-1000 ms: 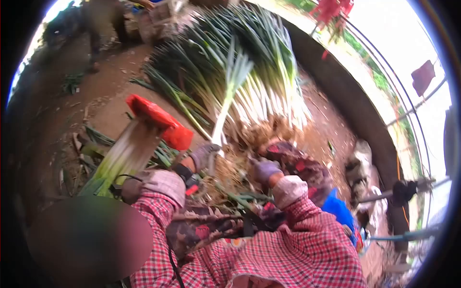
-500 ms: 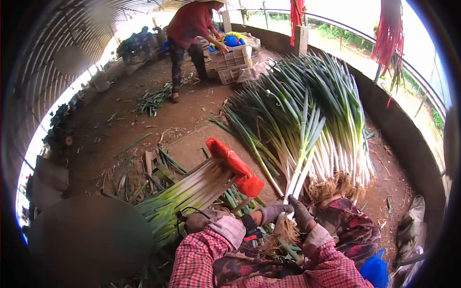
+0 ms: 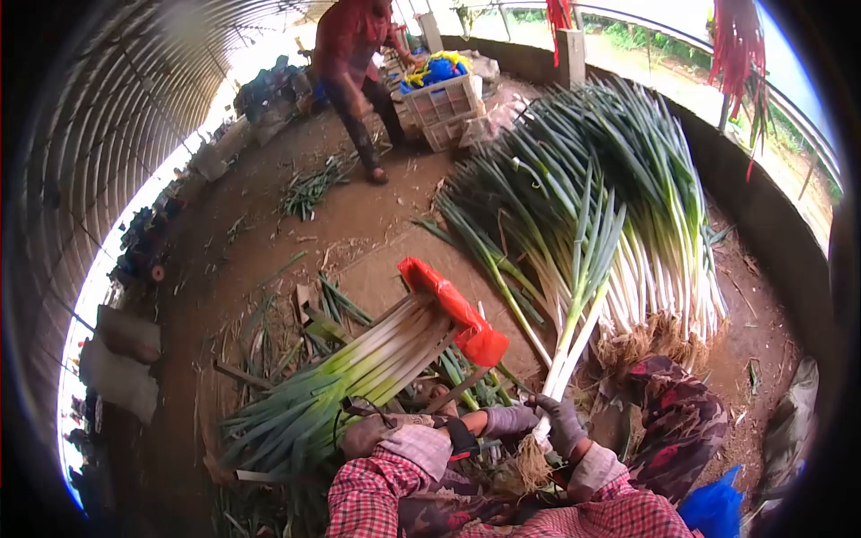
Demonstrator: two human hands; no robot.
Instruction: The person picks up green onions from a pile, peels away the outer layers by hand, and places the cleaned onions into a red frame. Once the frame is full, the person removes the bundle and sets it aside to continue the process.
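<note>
My right hand, in a grey glove, is closed around the white lower stems of large green onions, just above their shaggy roots. My left hand, gloved too, has its fingers bent against the same stems from the other side. The held stalks lean away from me, green tops against a big heap of green onions. Left of my hands, a bundle of trimmed green onions lies in a low wooden frame, its white ends against a red plastic sheet.
A person in a red top stands beside stacked crates at the back. Leaf scraps litter the dirt floor. A low wall curves along the right. Blue plastic lies near my right knee.
My view has shifted, so the scene sits further right and lower. Both hands stay at the root end of the held onions. The person at the back has straightened somewhat, drawing one arm from the crate.
</note>
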